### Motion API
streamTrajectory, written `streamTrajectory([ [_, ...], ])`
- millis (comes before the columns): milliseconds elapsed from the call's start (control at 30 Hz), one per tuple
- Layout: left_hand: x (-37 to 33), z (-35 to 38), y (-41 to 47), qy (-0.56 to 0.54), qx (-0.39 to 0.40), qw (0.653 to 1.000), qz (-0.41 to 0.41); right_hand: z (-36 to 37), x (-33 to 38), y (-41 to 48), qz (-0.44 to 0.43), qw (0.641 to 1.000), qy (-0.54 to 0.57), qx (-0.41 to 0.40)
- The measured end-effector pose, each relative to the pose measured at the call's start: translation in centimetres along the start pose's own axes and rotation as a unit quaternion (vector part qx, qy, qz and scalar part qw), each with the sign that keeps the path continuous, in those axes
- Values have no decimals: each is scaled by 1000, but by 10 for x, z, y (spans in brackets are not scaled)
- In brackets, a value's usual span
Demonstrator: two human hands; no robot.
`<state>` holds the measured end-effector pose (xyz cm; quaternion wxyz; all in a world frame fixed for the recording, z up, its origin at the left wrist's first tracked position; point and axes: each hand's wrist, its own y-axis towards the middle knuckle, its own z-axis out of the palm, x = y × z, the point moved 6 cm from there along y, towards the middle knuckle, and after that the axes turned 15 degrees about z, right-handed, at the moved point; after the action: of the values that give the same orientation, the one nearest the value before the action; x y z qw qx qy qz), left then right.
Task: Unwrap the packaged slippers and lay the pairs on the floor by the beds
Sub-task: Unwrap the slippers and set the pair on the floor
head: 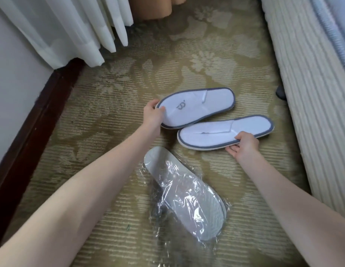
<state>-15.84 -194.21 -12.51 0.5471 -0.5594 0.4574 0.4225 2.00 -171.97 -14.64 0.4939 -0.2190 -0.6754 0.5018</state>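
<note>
Two unwrapped white slippers with grey trim lie flat on the patterned carpet beside the bed. My left hand (pixel 152 112) grips the toe end of the far slipper (pixel 198 106), which bears a grey logo. My right hand (pixel 243 144) pinches the near edge of the second slipper (pixel 221 132), thumb on top and fingers under it. Closer to me lies a wrapped slipper pack (pixel 185 201), sole up, half out of its crinkled clear plastic (pixel 189 239), touched by neither hand.
The bed base (pixel 310 93) in ribbed cream fabric runs along the right. White curtains (pixel 75 26) hang at the upper left over a dark wooden skirting board (pixel 32 128). An orange drape (pixel 150 6) hangs at the top. A dark object (pixel 281 92) sits by the bed base.
</note>
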Motion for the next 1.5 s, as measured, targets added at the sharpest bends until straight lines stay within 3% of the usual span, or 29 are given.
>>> streamTrajectory([
  [167,11,51,22,8,54,998,-30,0,1,17,58,997,-41,32],
  [400,-1,101,33,171,77,977,99,-1,15,24,64,997,-17,38],
  [500,2,109,45,260,118,957,40,3,20,24,59,998,-19,26],
  [633,-2,103,54,317,157,935,29,20,17,25,60,997,-51,27],
  [767,-8,81,66,277,65,959,0,36,13,26,50,998,-37,33],
  [867,-7,71,67,228,74,970,-28,43,8,27,46,999,-4,27],
  [1033,-6,59,59,294,120,947,51,50,10,28,34,999,22,31],
  [1200,-2,35,53,382,118,908,121,65,5,30,17,998,34,42],
  [1500,17,10,11,394,215,881,147,59,1,33,-3,1000,27,12],
])
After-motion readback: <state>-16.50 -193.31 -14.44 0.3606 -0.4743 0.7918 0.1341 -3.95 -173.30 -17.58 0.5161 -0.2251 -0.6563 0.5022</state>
